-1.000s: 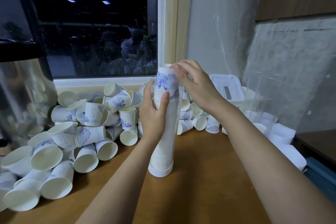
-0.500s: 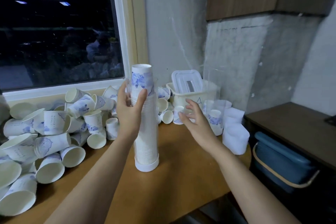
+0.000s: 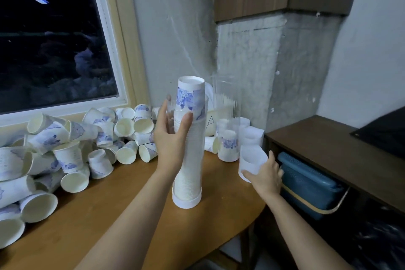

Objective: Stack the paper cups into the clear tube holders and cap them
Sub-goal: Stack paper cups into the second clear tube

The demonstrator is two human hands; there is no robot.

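Note:
A clear tube holder (image 3: 192,160) stands upright on the wooden table (image 3: 135,221), seated in a white base cap (image 3: 186,200) and filled with stacked paper cups. The top cup (image 3: 190,94), white with blue print, pokes out above the tube's rim. My left hand (image 3: 173,136) grips the tube near its top. My right hand (image 3: 266,173) holds a white cap (image 3: 252,160) at the table's right edge, fingers curled round its lower side.
A heap of loose paper cups (image 3: 65,149) covers the table's left side under the window. More white caps (image 3: 252,136), an empty clear tube (image 3: 225,116) and a plastic box stand at the back right. A blue basket (image 3: 306,180) sits under a dark shelf.
My right hand left the top of the stack, swung right and down, and took hold of a white cap. The view turned to the right. The left hand kept its hold on the tube.

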